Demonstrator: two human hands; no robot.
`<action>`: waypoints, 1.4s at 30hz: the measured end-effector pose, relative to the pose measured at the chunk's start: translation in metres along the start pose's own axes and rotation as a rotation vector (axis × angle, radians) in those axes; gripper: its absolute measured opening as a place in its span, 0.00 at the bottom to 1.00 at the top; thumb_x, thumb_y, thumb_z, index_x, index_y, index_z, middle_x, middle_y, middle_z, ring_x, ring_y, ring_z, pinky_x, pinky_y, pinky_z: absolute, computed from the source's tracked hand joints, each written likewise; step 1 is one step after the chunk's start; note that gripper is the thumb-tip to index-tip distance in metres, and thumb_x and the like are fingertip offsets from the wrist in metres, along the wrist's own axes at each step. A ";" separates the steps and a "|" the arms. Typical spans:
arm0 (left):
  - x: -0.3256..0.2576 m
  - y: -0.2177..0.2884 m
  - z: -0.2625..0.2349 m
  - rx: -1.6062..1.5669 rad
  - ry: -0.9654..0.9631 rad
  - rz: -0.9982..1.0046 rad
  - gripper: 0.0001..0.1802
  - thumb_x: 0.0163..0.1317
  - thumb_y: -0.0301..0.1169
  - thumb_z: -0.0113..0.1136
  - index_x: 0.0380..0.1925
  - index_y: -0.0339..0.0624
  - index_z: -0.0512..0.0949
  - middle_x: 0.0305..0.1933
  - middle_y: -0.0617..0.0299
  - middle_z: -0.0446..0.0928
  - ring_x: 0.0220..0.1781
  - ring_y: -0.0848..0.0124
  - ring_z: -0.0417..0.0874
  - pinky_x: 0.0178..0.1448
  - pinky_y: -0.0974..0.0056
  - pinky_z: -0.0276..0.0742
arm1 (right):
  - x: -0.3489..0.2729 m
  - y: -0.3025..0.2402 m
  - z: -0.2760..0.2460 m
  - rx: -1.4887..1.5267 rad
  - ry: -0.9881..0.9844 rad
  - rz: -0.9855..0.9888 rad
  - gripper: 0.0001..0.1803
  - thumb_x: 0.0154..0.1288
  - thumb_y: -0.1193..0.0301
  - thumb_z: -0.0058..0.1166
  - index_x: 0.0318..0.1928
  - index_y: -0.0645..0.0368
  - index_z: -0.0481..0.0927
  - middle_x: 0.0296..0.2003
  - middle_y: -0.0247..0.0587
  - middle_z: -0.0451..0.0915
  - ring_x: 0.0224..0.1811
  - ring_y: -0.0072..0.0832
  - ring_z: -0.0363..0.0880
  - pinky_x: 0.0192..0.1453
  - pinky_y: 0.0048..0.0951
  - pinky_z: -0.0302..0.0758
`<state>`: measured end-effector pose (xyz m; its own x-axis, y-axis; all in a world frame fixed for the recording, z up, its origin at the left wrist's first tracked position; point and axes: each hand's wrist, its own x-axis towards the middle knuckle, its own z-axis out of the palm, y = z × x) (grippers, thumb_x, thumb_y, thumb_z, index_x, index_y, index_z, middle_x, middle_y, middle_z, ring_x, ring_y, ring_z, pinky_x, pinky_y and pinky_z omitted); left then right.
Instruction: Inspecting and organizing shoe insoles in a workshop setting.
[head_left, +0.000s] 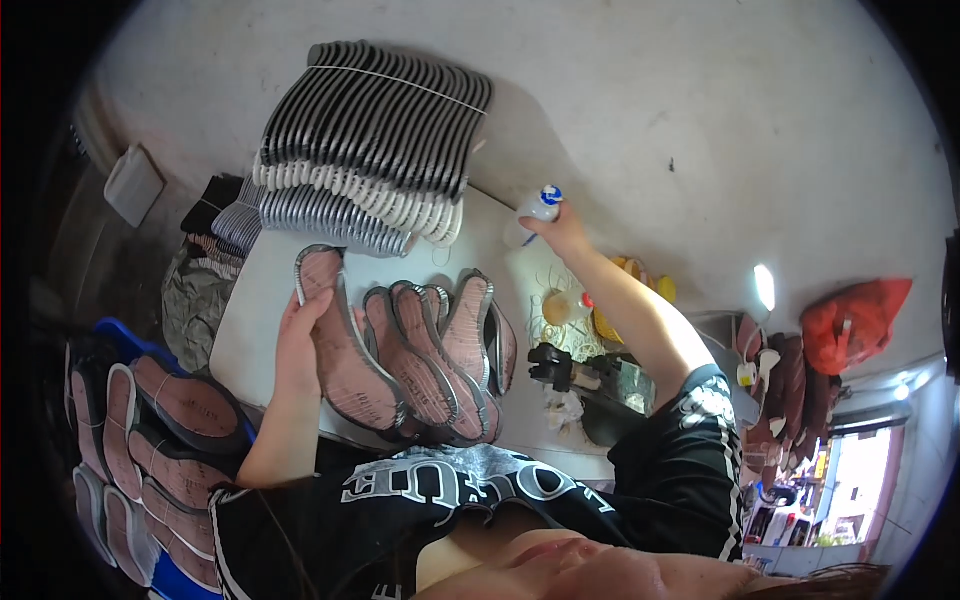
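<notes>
My left hand [303, 335] grips a shoe sole [348, 365] with a pinkish face and a dark grey rim, tilted up over the white table [255, 345]. More soles of the same kind [455, 375] lie overlapped in a heap just to its right. Farther off, my right arm stretches out, and my right hand [562, 232] is closed round a translucent white bottle [530, 215] with a blue and white top. The bottle is near the table's far right edge.
A long row of black and white soles [375, 125] tied with string stands at the back. A blue crate [185, 582] with tied pink soles is at my left. A black machine [552, 368], loose bands and yellow rolls [610, 325] lie at right. A red bag [855, 325] hangs beyond.
</notes>
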<state>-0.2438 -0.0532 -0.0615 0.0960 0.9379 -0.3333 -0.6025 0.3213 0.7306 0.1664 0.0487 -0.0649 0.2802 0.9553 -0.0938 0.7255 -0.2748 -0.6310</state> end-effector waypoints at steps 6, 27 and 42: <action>-0.018 -0.021 0.052 -0.265 -0.385 -0.219 0.16 0.68 0.38 0.48 0.45 0.35 0.70 0.33 0.52 0.77 0.33 0.58 0.83 0.40 0.57 0.80 | -0.076 -0.085 -0.030 -0.020 0.050 -0.336 0.35 0.48 0.66 0.66 0.56 0.60 0.64 0.44 0.44 0.79 0.45 0.36 0.80 0.50 0.34 0.75; -0.066 -0.071 0.124 -0.375 -0.467 -0.424 0.15 0.66 0.27 0.47 0.52 0.48 0.61 0.39 0.58 0.72 0.38 0.67 0.77 0.42 0.62 0.78 | -0.190 -0.152 -0.066 -0.951 0.079 -0.689 0.35 0.36 0.70 0.68 0.51 0.53 0.70 0.48 0.40 0.71 0.55 0.37 0.69 0.55 0.43 0.60; -0.067 -0.077 0.122 -0.449 -0.459 -0.431 0.17 0.65 0.28 0.49 0.53 0.47 0.61 0.40 0.58 0.71 0.39 0.67 0.77 0.44 0.59 0.79 | -0.190 -0.145 -0.064 -0.869 0.133 -0.703 0.34 0.37 0.70 0.67 0.51 0.53 0.71 0.47 0.40 0.71 0.55 0.36 0.68 0.56 0.43 0.60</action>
<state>-0.1072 -0.1246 -0.0223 0.6547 0.7338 -0.1812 -0.6917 0.6783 0.2479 0.0483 -0.1002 0.0937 -0.3362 0.9231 0.1868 0.9260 0.2878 0.2445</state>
